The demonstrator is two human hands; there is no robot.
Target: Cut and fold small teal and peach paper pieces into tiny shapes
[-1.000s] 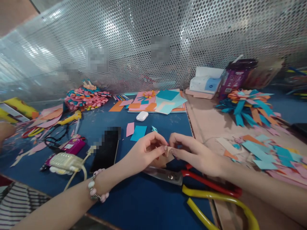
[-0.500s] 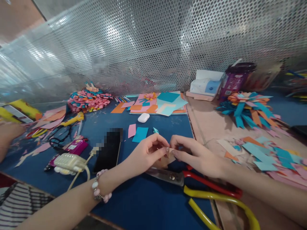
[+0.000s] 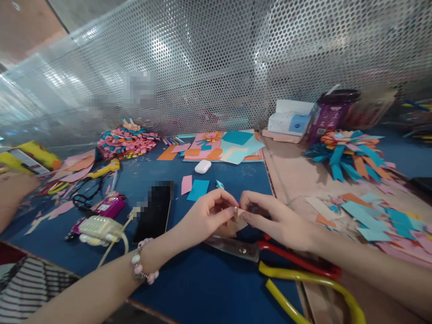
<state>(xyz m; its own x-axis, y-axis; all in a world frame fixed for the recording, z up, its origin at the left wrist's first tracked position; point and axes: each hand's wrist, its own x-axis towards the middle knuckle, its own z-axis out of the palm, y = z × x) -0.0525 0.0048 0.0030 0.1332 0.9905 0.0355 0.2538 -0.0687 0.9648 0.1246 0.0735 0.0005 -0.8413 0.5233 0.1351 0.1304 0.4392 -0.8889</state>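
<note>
My left hand (image 3: 205, 216) and my right hand (image 3: 273, 218) meet fingertip to fingertip over the blue table (image 3: 189, 288). Both pinch a small pale pink piece of paper (image 3: 238, 215) between thumb and fingers. The paper is mostly hidden by the fingers. A beaded bracelet (image 3: 143, 270) sits on my left wrist. Just below the hands lie scissors (image 3: 270, 256) with red and yellow handles, blade pointing left.
A dark phone (image 3: 153, 209), a white corded device (image 3: 99, 227) and a pink gadget (image 3: 110, 207) lie left. Paper squares (image 3: 195, 188), an earbud case (image 3: 202, 166) and paper stacks (image 3: 229, 146) sit behind. Paper flowers (image 3: 349, 150), scraps, tissue box (image 3: 292, 118), purple tub right. Another person's hand (image 3: 15, 189) far left.
Both hands stay pinched on the paper piece, with only slight finger shifts. The view has tilted a little.
</note>
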